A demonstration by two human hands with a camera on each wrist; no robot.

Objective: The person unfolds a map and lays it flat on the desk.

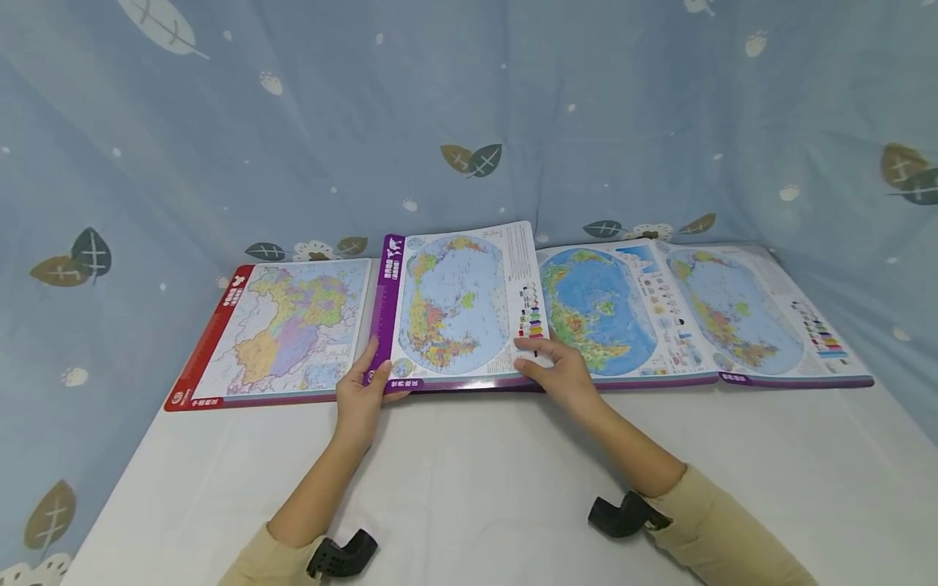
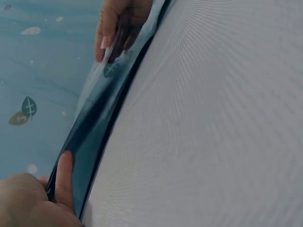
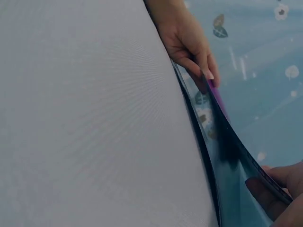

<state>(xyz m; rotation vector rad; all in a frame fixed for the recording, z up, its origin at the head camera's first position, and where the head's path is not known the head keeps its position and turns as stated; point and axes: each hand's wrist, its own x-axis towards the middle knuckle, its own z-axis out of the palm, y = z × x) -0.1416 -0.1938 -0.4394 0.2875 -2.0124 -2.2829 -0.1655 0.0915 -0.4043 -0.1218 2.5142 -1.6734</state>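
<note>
A laminated world map panel (image 1: 450, 305) with a purple left border is raised off the white table, tilted. My left hand (image 1: 357, 411) grips its lower left corner, thumb over the purple border and fingers beneath. At the lower right edge my right hand (image 1: 567, 378) pinches the panel; the right wrist view shows the thumb above and the fingers of this hand (image 3: 289, 196) under the sheet. In the left wrist view the left hand (image 2: 31, 203) appears at the glossy edge. A blue physical world map (image 1: 601, 309) lies directly right, partly covered by the raised panel.
A red-bordered China map (image 1: 293, 330) lies to the left. Another world map panel (image 1: 740, 309) lies at the far right. The white tablecloth (image 1: 484, 480) spreads in front, and a blue leaf-patterned curtain (image 1: 469, 98) hangs behind. Black devices are strapped at both wrists.
</note>
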